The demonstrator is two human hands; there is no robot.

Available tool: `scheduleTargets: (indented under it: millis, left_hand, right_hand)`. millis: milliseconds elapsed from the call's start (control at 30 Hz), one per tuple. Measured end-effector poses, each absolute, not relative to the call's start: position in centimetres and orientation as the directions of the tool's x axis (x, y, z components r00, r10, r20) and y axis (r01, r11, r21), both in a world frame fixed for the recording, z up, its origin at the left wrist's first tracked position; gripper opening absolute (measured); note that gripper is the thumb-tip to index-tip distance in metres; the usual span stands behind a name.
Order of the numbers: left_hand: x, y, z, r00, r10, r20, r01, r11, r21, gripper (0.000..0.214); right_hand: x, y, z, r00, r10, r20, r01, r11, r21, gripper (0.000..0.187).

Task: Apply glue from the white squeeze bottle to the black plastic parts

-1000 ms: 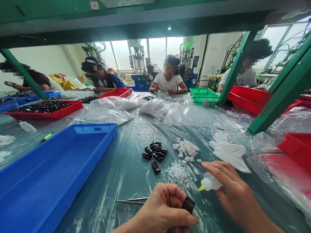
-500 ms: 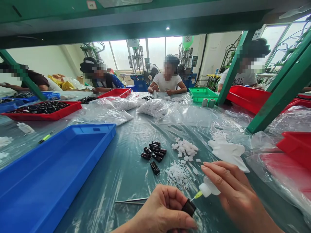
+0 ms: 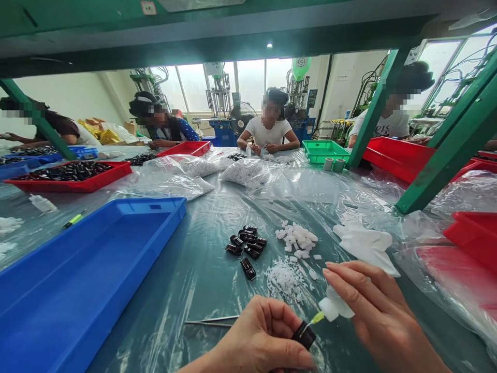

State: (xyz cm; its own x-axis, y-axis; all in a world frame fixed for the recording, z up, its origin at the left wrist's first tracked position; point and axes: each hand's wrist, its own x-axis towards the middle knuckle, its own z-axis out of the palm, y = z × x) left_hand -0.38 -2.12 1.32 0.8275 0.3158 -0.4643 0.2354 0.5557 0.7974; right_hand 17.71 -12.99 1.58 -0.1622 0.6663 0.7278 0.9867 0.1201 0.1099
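My left hand (image 3: pixel 267 336) is closed on a small black plastic casing (image 3: pixel 304 335), pinched between thumb and fingers. My right hand (image 3: pixel 382 305) grips a white squeeze bottle (image 3: pixel 337 305) with a yellow-hubbed needle tip (image 3: pixel 318 317). The needle reaches onto the black casing; whether it touches is hard to make out. Just beyond my hands lie a heap of thin white bits (image 3: pixel 285 280), a heap of white plastic pieces (image 3: pixel 297 238) and several glossy black casings (image 3: pixel 250 240). Metal tweezers (image 3: pixel 212 321) rest on the table, partly behind my left hand.
A blue tray (image 3: pixel 151 207) lies to the left. Clear bags of white parts (image 3: pixel 248 173) and a red tray of black casings (image 3: pixel 66 186) are farther back. White cloth (image 3: pixel 365 241) and a green post (image 3: pixel 446 140) stand right. Co-workers sit across the table (image 3: pixel 217 207).
The needle tip has moved over the casing's face, and the casing has turned slightly in my left hand. Across the table, a co-worker's hand has come down.
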Motion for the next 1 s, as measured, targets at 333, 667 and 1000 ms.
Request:
scheduleTargets:
  millis: [333, 667, 1000]
  left_hand:
    - [-0.22, -2.19, 1.79, 0.820, 0.319, -0.476, 0.258, 0.536, 0.804, 0.039]
    - [-0.21, -2.08, 1.62, 0.823, 0.317, -0.472, 0.246, 0.550, 0.798, 0.040]
    - [-0.23, -2.22, 1.57, 0.816, 0.320, -0.482, 0.243, 0.566, 0.787, 0.042]
  right_hand:
    - [18.02, -13.07, 1.62, -0.139, 0.647, 0.749, 0.990, 0.117, 0.082, 0.040]
    - [18.25, -13.20, 1.17, -0.121, 0.662, 0.740, 0.990, 0.131, 0.045, 0.042]
    - [18.19, -13.12, 1.99, -0.148, 0.644, 0.751, 0.986, 0.153, 0.063, 0.039]
